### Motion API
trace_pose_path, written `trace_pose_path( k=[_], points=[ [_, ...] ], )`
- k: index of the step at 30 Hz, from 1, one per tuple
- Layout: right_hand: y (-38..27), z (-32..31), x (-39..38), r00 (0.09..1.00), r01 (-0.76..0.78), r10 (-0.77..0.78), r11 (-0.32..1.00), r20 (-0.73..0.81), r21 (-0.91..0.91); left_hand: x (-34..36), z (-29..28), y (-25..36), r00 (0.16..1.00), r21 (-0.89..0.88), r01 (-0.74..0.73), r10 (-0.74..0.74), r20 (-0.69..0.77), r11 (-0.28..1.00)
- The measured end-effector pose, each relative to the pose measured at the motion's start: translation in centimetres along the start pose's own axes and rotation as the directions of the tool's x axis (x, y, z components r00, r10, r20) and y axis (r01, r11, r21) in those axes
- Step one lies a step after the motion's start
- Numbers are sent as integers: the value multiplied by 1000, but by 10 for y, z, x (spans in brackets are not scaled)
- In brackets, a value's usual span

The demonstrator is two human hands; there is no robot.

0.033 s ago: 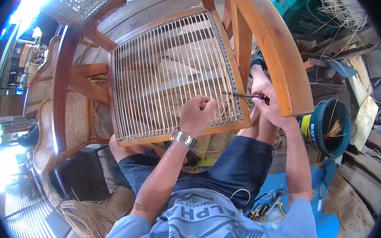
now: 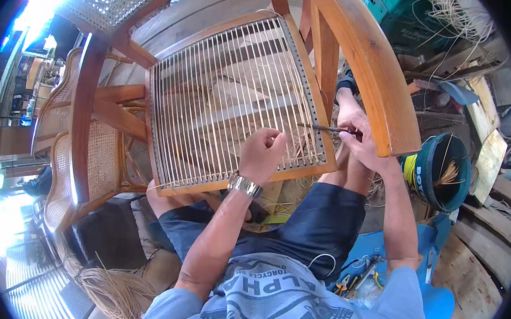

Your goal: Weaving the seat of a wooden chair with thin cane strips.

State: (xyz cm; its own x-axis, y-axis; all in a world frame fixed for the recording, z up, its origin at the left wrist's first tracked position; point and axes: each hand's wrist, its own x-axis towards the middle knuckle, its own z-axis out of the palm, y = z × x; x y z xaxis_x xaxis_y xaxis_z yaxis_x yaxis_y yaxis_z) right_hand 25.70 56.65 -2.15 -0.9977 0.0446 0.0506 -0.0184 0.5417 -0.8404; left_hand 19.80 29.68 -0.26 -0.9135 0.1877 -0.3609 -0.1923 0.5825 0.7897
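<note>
A wooden chair frame (image 2: 318, 158) lies across my lap, its seat opening strung with pale cane strands (image 2: 230, 98). Small holes line the frame's edge. Over the strands near the front right corner is my left hand (image 2: 262, 154), curled with thumb and forefinger together; anything pinched there is too small to make out. My right hand (image 2: 358, 137) grips a thin dark awl-like tool (image 2: 327, 128) just outside the right rail. The tool's shaft crosses that rail, pointing left over the strands. Part of the right hand's grip is in shadow.
The chair's curved armrest (image 2: 375, 61) rises beside my right hand. A dark green bucket (image 2: 453, 173) holding cane strands stands at the right. Pliers (image 2: 344, 282) and other tools lie on a blue surface (image 2: 435, 302). Coiled cane (image 2: 110, 288) sits lower left, below another cane chair (image 2: 99, 154).
</note>
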Motion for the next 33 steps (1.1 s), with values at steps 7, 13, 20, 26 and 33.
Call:
trace_pose_path(
  k=[7,13,20,26,33],
  points=[
    [-1,-10,-5,1000,-1,-1,989,-10,-149,-1,-9,0,989,34,-62,66,-130,997],
    [5,-11,-4,997,78,-79,988,-4,-131,-2,-6,13,998,-293,55,-62,-15,955],
    [37,-9,-5,991,129,-121,975,53,-179,4,-2,12,999,-282,11,-24,-43,959],
    [44,-2,-8,996,75,-80,992,-45,-101,2,-2,10,998,-237,34,-44,-38,971],
    [44,-7,-10,996,13,-18,998,-89,-57,-50,-41,-26,878,206,-225,290,-381,952]
  ],
)
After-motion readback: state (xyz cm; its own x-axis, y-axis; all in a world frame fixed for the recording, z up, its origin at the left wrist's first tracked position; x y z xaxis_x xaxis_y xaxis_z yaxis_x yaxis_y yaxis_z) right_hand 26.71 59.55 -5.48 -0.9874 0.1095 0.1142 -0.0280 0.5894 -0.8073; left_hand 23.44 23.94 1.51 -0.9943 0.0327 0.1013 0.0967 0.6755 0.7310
